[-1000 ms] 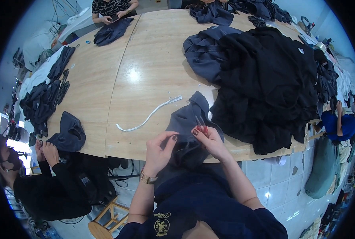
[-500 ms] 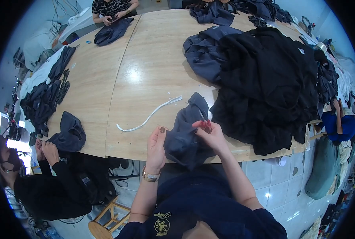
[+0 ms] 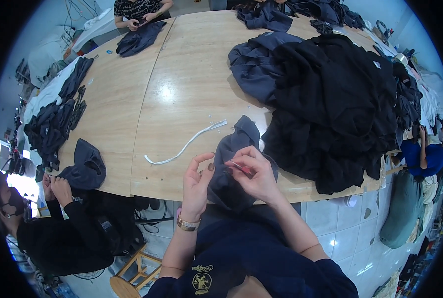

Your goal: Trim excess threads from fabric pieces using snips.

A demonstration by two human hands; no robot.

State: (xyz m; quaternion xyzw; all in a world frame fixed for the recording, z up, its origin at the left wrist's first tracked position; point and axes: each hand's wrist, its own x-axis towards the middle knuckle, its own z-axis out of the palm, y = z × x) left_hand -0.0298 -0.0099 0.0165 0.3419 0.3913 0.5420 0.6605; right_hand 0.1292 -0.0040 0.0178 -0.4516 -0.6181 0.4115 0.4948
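A dark grey-blue garment piece [image 3: 236,141] lies bunched at the table's near edge, under my hands. My right hand [image 3: 255,175] is closed around small red-handled thread snips [image 3: 245,170], whose thin metal tip points left over the cloth. Most of the tool is hidden by my fingers. At the cloth's left edge, my left hand [image 3: 196,186] is raised with curled fingers and thumb apart, and no held thing shows in it. A white cord-like strip [image 3: 184,146] lies in a curve on the table, beyond my left hand.
To the right a large heap of black garments [image 3: 335,109] covers the wooden table [image 3: 181,84], with a grey-blue garment [image 3: 258,62] beside it. A co-worker at left handles a grey piece [image 3: 84,166]; others work at the far side. A wooden stool [image 3: 137,265] stands lower left.
My left hand has let go of the cloth and its fingers have spread. My right hand has moved down and left, bringing the snips over the cloth's middle.
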